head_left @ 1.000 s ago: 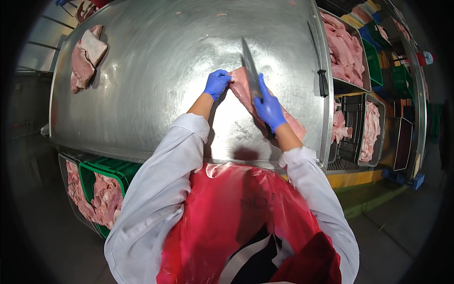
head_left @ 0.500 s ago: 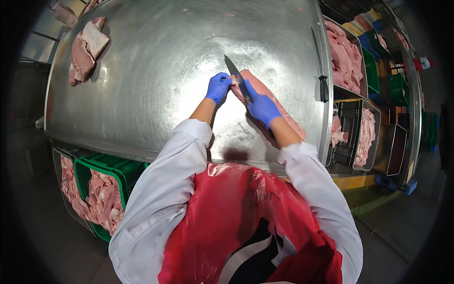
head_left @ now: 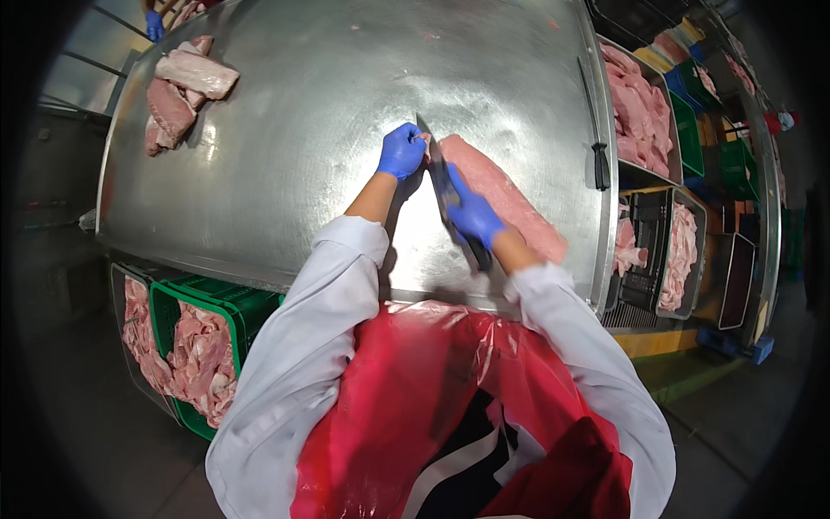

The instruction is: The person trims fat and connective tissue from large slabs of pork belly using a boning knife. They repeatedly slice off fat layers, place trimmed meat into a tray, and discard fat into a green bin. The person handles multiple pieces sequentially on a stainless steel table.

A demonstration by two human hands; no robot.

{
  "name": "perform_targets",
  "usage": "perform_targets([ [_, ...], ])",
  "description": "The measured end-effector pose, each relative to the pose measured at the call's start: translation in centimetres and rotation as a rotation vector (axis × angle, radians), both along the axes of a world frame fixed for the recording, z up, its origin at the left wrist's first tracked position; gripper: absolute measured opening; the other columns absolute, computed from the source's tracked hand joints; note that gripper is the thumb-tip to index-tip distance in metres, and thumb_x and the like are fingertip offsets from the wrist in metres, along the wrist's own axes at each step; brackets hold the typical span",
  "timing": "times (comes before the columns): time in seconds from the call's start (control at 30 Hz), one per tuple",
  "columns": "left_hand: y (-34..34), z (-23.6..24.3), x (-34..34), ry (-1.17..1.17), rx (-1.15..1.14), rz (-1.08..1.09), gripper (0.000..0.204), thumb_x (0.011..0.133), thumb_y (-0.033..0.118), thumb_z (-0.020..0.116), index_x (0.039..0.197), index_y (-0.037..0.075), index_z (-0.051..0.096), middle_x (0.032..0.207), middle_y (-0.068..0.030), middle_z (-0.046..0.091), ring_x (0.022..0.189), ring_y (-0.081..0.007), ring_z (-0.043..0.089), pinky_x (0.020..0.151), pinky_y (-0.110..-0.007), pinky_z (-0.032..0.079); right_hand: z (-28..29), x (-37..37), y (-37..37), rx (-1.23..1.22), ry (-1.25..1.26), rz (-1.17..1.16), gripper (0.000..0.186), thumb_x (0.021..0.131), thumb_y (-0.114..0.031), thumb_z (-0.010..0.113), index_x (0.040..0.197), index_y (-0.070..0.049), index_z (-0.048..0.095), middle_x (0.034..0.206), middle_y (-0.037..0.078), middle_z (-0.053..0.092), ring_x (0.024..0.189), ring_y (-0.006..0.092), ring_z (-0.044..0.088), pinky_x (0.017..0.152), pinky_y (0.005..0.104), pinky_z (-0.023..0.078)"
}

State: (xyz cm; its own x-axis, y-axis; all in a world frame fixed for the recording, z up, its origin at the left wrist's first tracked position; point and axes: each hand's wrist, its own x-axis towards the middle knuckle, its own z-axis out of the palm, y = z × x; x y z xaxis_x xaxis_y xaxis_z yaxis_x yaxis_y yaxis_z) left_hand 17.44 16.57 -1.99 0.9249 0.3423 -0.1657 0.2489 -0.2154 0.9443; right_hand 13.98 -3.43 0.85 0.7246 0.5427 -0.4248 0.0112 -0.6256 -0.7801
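Note:
A long slab of pale pink meat [head_left: 506,190] lies slantwise on the steel table in front of me. My right hand [head_left: 475,216], blue-gloved, is closed round a knife [head_left: 439,177], its dark blade pointing away along the slab's left edge. To the left of the blade, my blue-gloved left hand [head_left: 401,152] is pinched on a small strip of meat [head_left: 426,145], mostly hidden by the fingers. Whether that strip still joins the slab cannot be made out.
Several meat pieces [head_left: 177,99] are heaped at the table's far left; another person's gloved hand [head_left: 154,26] is beyond. A sharpening steel [head_left: 600,164] lies along the right edge. Meat-filled containers stand to the right, and a green crate [head_left: 246,303] stands at lower left.
The knife has drawn back slightly toward me along the slab's left edge. Another slab now lies across the far-left heap, and a co-worker's gloved hand has come into view there.

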Motion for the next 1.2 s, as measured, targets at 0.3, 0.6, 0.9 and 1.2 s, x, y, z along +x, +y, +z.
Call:
perform_targets([
  [0.3,4.6,5.1,-6.1,-0.476,0.046,0.152,0.008,0.095,0.009,0.062,0.098,0.002,0.064,0.087,-0.0011,0.062,0.081,-0.0098,0.059,0.072,-0.025,0.049,2.1,-0.2,2.7,0.059,0.203,0.197,0.073,0.098,-0.017,0.05,0.159,-0.031,0.014,0.073,0.011,0.062,0.052,0.0174,0.057,0.054,0.0329,0.053],
  [0.6,21.3,21.2,-44.7,-0.306,0.549,0.728,0.008,0.098,0.007,0.058,0.1,0.0,0.061,0.091,-0.0006,0.061,0.081,-0.009,0.055,0.073,-0.025,0.046,-1.7,1.7,-16.8,0.242,-0.425,-0.19,0.073,0.094,-0.01,0.053,0.158,-0.027,0.021,0.104,0.014,0.073,0.071,0.0149,0.067,0.066,0.0314,0.055],
  [0.9,19.0,11.0,-44.9,0.11,1.102,0.657,0.048,0.087,0.011,0.066,0.13,-0.002,0.052,0.118,-0.0181,0.059,0.11,-0.0327,0.059,0.096,-0.041,0.048,-6.6,-3.2,-15.3,0.507,0.115,-0.519,0.087,0.094,0.005,0.053,0.159,-0.034,0.01,0.079,0.005,0.058,0.057,0.0107,0.051,0.047,0.0267,0.05],
  [1.2,-0.6,-8.2,0.7,0.299,0.456,0.188,0.046,0.083,0.04,0.071,0.107,0.0,0.069,0.096,-0.022,0.072,0.095,-0.0329,0.07,0.084,-0.039,0.054,-3.5,-6.9,-18.0,0.634,0.248,-0.594,0.089,0.096,0.005,0.051,0.159,-0.034,0.003,0.076,0.004,0.056,0.057,0.011,0.053,0.048,0.0268,0.048],
])
